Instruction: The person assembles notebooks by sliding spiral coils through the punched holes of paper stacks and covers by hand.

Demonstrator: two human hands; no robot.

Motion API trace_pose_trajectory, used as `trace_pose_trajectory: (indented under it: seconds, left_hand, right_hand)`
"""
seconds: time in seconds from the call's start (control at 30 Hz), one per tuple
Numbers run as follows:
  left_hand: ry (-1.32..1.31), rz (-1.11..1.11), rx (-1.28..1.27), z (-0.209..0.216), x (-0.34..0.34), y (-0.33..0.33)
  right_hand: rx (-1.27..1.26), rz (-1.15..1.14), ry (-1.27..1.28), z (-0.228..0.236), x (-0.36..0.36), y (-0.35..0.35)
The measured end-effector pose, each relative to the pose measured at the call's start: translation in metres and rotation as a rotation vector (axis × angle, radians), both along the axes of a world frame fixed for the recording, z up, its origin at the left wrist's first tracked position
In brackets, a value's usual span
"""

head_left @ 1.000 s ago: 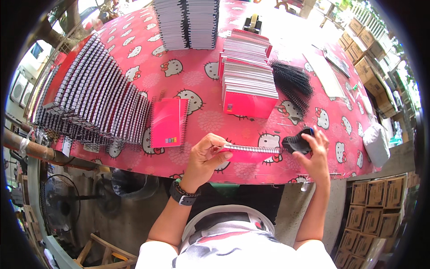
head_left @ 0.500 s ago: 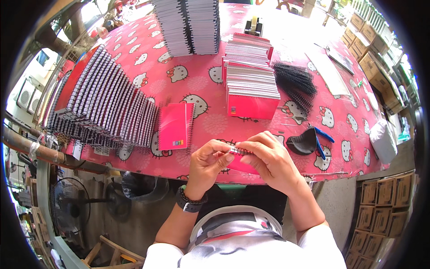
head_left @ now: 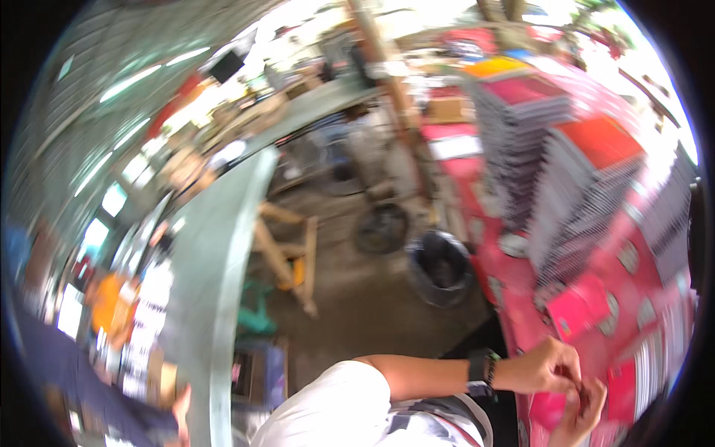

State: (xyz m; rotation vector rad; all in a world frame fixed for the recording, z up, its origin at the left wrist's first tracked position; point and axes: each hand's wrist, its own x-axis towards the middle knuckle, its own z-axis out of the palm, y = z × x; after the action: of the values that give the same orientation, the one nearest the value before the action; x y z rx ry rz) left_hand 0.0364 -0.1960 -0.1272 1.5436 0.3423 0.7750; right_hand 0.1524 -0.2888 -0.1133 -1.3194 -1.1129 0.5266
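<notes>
At the lower right, my left hand [head_left: 541, 368], with a dark watch and a beaded bracelet on its wrist, is closed in a pinch. My right hand [head_left: 585, 414] meets it fingertip to fingertip, also closed. Below them shows part of a pink notebook [head_left: 547, 410], which both hands hold by its upper edge; blur hides the coil and the exact grip. Just beyond lies another pink notebook [head_left: 579, 305] on the pink patterned tablecloth [head_left: 514, 328]. Right of my hands stands a row of pink-covered notebooks [head_left: 622, 387].
Tall stacks of spiral notebooks [head_left: 588, 201] stand on the table. Left of it are a lined black bin [head_left: 441, 268], a wooden frame [head_left: 287, 253] and a long grey-green bench [head_left: 208, 276]. A person in orange [head_left: 113, 305] is beyond the bench; another person's dark-clothed limb [head_left: 97, 372] is nearer.
The view has swung left, so the table and my hands now sit at the right side and the bench and other people appear. My hands stay together at the pink notebook.
</notes>
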Motion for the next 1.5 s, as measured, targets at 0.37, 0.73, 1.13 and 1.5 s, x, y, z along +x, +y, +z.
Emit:
trace_pose_trajectory:
  seconds: [0.37,0.73,1.13,1.5]
  left_hand:
    - [-0.013,0.439,0.045,-0.016,-0.012,-0.043]
    - [-0.050,0.364,0.134,-0.018,0.018,-0.043]
    - [0.037,0.321,0.050,0.011,-0.003,-0.036]
    - [0.222,0.189,0.111,-0.005,-0.009,0.002]
  right_hand:
    - [-0.277,0.339,-0.012,-0.031,0.044,-0.013]
    - [-0.106,0.122,-0.148,-0.022,0.041,-0.023]
    - [-0.296,0.196,-0.078,-0.013,0.045,-0.046]
    - [-0.407,0.065,-0.353,-0.001,0.052,-0.044]
